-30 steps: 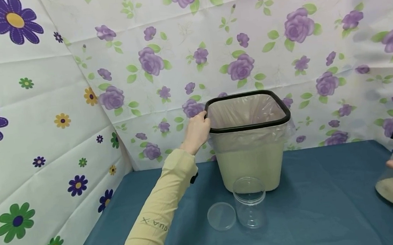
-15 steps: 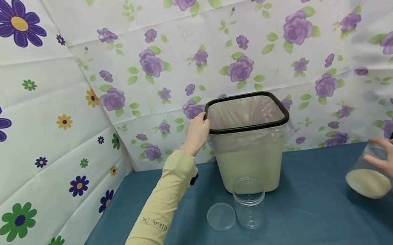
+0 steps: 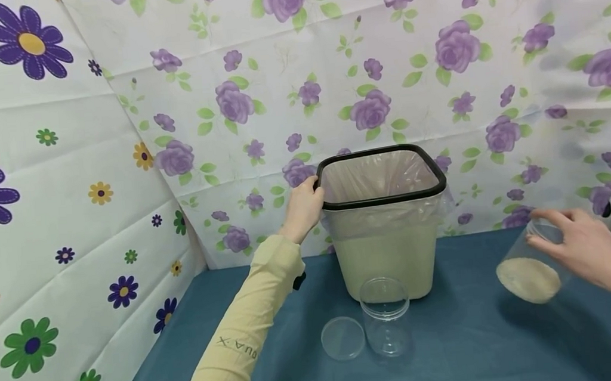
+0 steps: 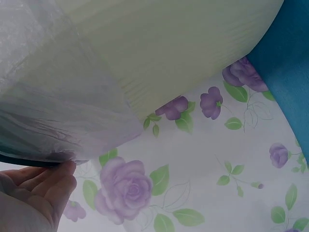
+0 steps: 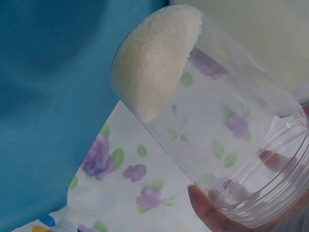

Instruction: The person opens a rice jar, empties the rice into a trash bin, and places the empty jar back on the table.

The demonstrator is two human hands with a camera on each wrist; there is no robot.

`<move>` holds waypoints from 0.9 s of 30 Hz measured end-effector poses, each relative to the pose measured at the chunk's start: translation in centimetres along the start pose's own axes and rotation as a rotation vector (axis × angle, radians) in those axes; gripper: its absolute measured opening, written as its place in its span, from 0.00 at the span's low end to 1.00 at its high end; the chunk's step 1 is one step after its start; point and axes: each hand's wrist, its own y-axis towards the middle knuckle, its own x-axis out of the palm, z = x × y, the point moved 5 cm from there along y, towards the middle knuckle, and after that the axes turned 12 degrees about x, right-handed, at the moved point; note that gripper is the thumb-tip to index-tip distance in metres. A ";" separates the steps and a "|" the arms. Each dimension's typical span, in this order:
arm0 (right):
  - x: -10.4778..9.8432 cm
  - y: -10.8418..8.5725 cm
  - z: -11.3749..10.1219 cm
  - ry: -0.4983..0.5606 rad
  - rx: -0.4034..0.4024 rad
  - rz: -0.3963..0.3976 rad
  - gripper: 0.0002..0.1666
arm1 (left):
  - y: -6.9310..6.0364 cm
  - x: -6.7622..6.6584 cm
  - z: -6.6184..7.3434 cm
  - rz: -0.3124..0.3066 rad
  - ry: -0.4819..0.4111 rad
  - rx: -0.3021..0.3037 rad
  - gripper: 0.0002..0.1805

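Observation:
In the head view, my left hand [image 3: 304, 210] grips the black rim of a pale green trash bin [image 3: 383, 253] lined with a clear plastic bag. The left wrist view shows those fingers [image 4: 60, 186] at the rim, beside the hanging liner [image 4: 63, 111]. My right hand [image 3: 584, 246] holds a clear plastic jar [image 3: 533, 250] by its threaded neck, tilted above the table to the right of the bin. White, rice-like grains [image 5: 152, 63] are heaped at the jar's bottom end in the right wrist view.
A second clear jar [image 3: 388, 330] stands upright in front of the bin, with a clear round lid [image 3: 343, 338] lying flat to its left. Blue cloth [image 3: 458, 352] covers the table. Flowered sheets [image 3: 257, 128] hang behind and at the sides.
My right hand has carried the jar of white grains leftward from the right edge, closer to the bin. My left hand stays on the rim.

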 end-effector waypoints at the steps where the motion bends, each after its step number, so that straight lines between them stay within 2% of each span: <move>1: 0.1 0.1 -0.1 0.005 0.003 -0.004 0.32 | 0.0 0.0 0.0 0.005 -0.002 0.002 0.24; 13: 0.1 0.0 -2.0 0.061 0.002 -0.051 0.32 | -0.3 -0.3 -0.2 0.064 -0.064 0.068 0.22; 19: 0.2 0.0 -2.4 0.075 0.009 -0.066 0.32 | -0.9 -0.4 -0.2 0.058 -0.087 0.087 0.24; 22: 0.2 0.0 -2.8 0.087 0.003 -0.078 0.32 | -1.4 -0.9 -0.2 0.073 -0.112 0.126 0.24; 27: 0.1 0.0 -3.2 0.095 -0.004 -0.085 0.31 | -2.5 -2.0 -0.6 0.135 -0.178 0.211 0.22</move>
